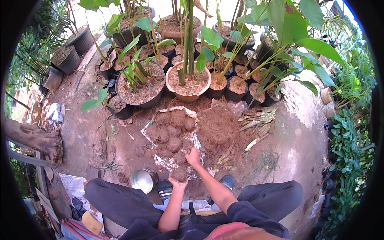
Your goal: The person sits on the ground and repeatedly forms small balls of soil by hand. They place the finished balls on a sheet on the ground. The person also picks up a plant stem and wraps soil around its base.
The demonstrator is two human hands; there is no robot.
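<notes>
My left hand (178, 181) is closed under a round brown ball of soil (180, 173) and holds it low, between my knees. Just ahead and to the right, my right hand (192, 156) is at the near right side of a heap of similar soil balls (174, 143). Its fingers look curled at the heap, but what they hold, if anything, is hidden. The heap rests on a crumpled white sheet (162, 161) smeared with soil. Right of the sheet lies a mound of loose brown fibre (216, 127).
A bucket with whitish contents (142, 180) stands by my left knee. Beyond the heap are several potted plants, among them a tan pot (188, 96) and a dark round pot (141, 100). Dry leaves (262, 122) lie right of the fibre. A log (34, 140) is at far left.
</notes>
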